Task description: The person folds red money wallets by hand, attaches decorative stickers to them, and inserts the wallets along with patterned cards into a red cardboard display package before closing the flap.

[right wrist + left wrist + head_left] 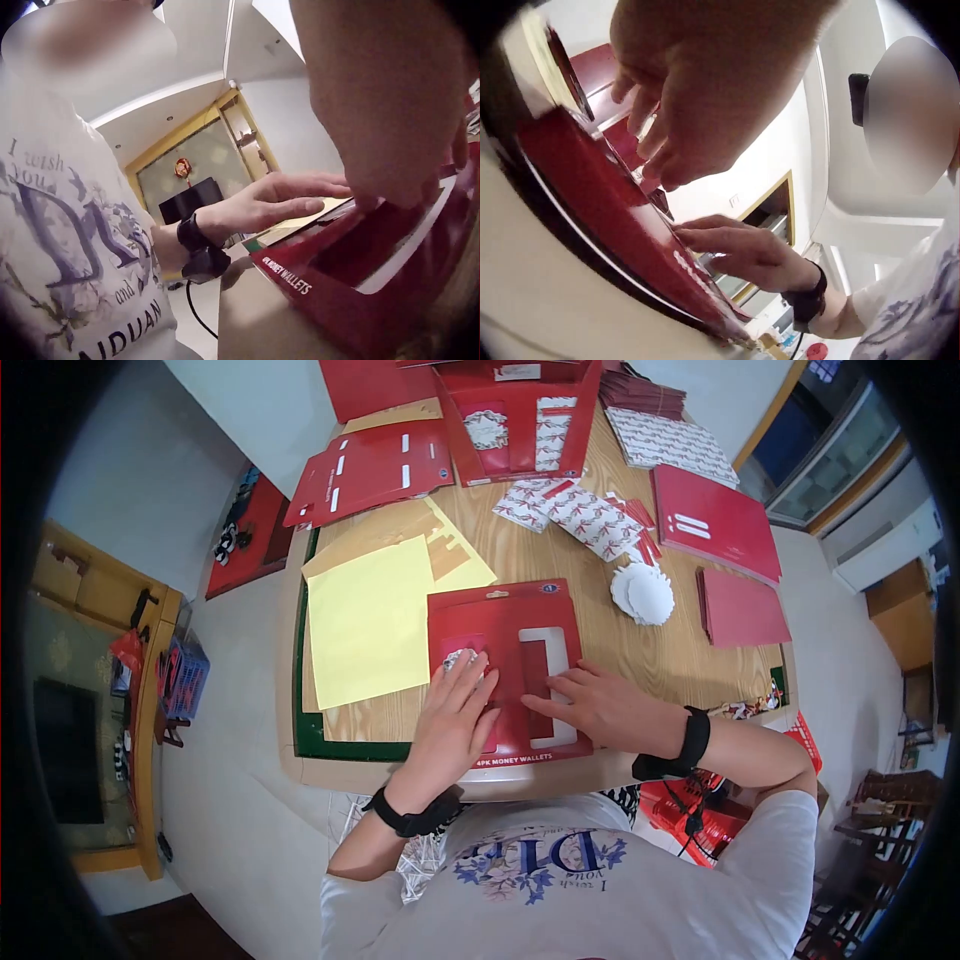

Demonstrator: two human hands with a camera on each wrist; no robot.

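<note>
Wood grain covers the desk (475, 530); at its six o'clock lies the red card folder (505, 610). On it, the left hand (445, 730) sits towards eight o'clock, the right hand (625, 715) towards three, all fingers extended, loosely spread, pinching nothing visible. This looks like flattening and aligning; next probably calls for light, even pressure around the white-edged window (540, 633).

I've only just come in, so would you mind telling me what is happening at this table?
A person has both hands, left and right, laid on a red package printed "4PK MONEY WALLETS", which lies flat at the near edge of the table. The fingers are extended, not gripping. Yellow sheets lie to the left, white scalloped pieces to the right, and a red display box stands at the far side.
</note>
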